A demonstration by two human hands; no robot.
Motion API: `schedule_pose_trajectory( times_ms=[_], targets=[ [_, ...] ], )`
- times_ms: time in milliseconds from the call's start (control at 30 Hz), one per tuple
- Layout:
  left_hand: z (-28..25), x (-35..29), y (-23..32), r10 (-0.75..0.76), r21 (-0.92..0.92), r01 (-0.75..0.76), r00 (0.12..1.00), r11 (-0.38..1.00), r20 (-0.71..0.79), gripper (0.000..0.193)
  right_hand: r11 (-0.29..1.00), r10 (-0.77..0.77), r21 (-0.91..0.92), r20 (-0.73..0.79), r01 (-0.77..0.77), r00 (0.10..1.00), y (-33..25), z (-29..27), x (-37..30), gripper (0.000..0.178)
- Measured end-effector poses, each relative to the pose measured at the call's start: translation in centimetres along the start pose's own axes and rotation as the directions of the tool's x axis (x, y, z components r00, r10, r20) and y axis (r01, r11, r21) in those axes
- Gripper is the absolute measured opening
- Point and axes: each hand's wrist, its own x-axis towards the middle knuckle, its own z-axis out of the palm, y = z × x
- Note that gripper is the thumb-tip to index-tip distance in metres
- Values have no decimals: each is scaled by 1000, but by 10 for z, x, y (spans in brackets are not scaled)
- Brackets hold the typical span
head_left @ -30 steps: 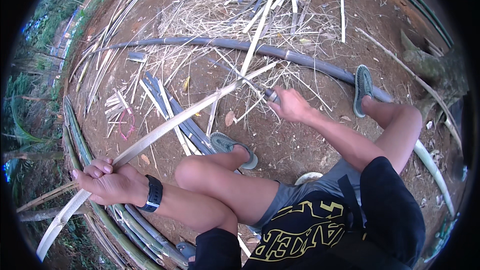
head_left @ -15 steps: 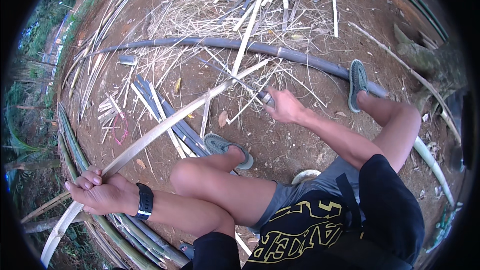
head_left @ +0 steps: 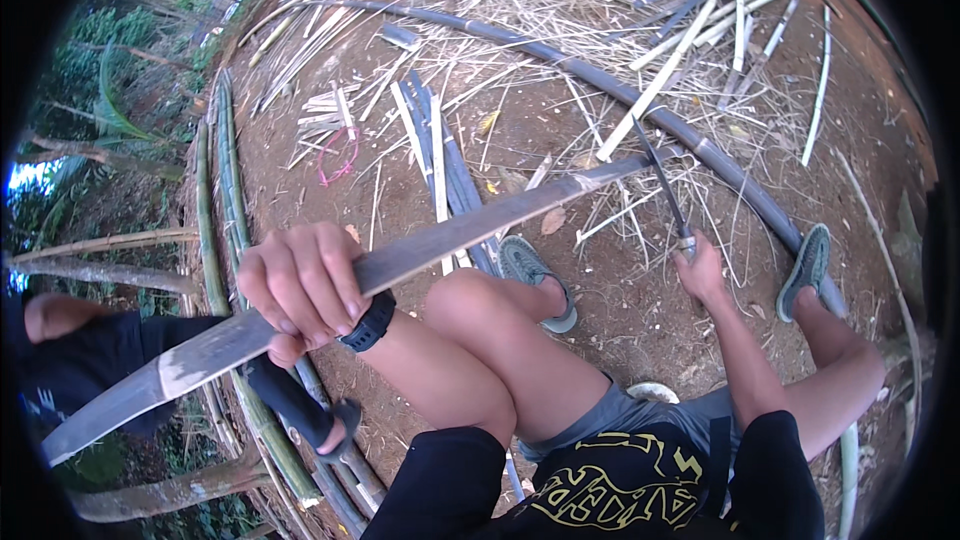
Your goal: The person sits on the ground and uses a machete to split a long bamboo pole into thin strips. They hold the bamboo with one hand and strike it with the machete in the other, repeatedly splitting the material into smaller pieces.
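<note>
A long bamboo strip (head_left: pixel 490 215) runs from the lower left up to the right, its dark outer face turned up. My left hand (head_left: pixel 305 285) is closed around it toward the near end, knuckles up, a black watch on the wrist. In my right hand (head_left: pixel 703 268) is the handle of a long, dark-bladed knife (head_left: pixel 665 182). Its blade points up and away, crossing the strip near its far end; whether the edge touches the strip I cannot tell. My legs are bent on either side, the strip passing above my left knee.
A long dark bamboo pole (head_left: pixel 600 85) lies across the ground beyond my feet. Dark split strips (head_left: pixel 455 165) lie by my left shoe, near a pink loop (head_left: pixel 338 155). Shavings and pale strips (head_left: pixel 680 55) lie farther off. Another person (head_left: pixel 110 355) is at the left, beside green poles (head_left: pixel 212 210).
The strip has been turned over, from pale face to dark face. The knife swung from pointing left to pointing away. My view shifted left, and another person now shows there.
</note>
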Motion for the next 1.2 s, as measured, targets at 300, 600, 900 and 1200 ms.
schedule_pose_trajectory(
  times_ms=[300,600,900,1200],
  targets=[
    [-1,3,1,-4,-181,53,965,982,263,29,998,-46,35,-36,47,998,1,3,-2,36],
    [20,9,-6,14,281,113,910,953,-414,25,1000,4,-4,66,-4,998,-49,-28,-9,44],
    [19,14,-10,436,642,337,514,689,-738,32,988,-148,7,384,157,911,-98,-45,5,39],
    [13,11,-6,451,654,350,507,671,-734,32,950,-310,74,304,302,901,-78,-43,17,46]
  ],
)
